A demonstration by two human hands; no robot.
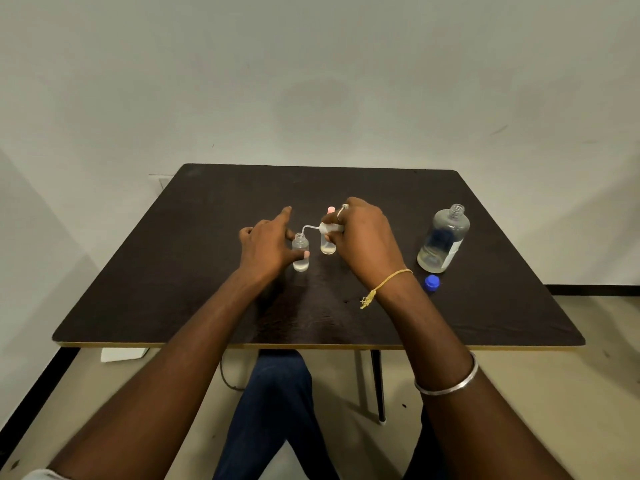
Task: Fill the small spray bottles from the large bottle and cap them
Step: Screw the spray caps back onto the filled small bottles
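Of the far small bottle (pixel 328 248) we see only the base; the right hand (pixel 362 237) hides its top and most of the spray cap (pixel 329 227). Thumb of the left hand (pixel 268 245) crosses the near small bottle (pixel 300 263). Label (pixel 454 251) on the large bottle (pixel 445 233): unreadable.

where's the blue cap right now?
Head view: the blue cap lies on the table, right side, just in front of the open large bottle, toward the person.

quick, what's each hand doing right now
Left hand: holding the left bottle.
Right hand: pinching a spray cap, its tube at that bottle's mouth.
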